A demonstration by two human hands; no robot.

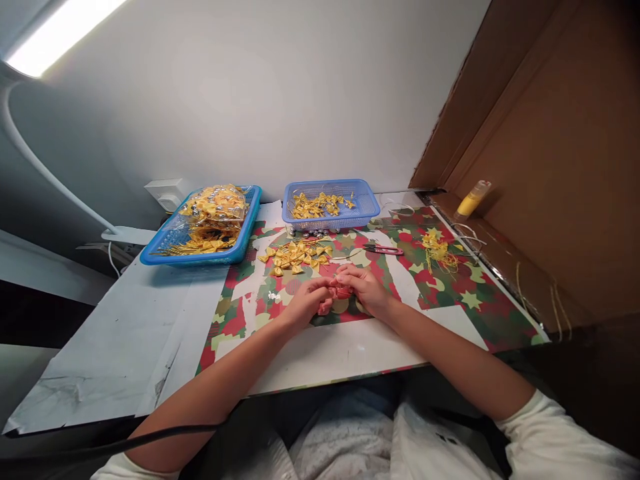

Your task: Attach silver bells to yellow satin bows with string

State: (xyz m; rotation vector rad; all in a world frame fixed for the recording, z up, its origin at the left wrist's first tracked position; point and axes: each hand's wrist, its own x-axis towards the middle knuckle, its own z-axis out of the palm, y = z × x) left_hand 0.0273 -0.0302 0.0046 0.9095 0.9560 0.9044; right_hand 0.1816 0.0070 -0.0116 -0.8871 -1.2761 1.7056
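Note:
Close together over the patterned sheet, my left hand [309,301] and my right hand [367,289] meet at the fingertips. Both are closed in a pinch, and whatever lies between the fingers is too small to make out. Just beyond them is a loose pile of yellow ribbon bows [299,255], some with thin wire-like stems. Pink-handled thread snips [385,250] lie past my right hand. Silver beads [315,233] sit in a row behind the bows. A small whitish patch [273,295] shows to the left of my left hand.
A blue basket [150,256] at the left holds yellow bows and a clear bag. A lighter blue basket [370,212] with more bows stands at the back. Yellow thread scraps [436,250] lie right, near a yellow-filled tube [473,200] and a cardboard wall [550,133]. A lamp [65,33] hangs upper left.

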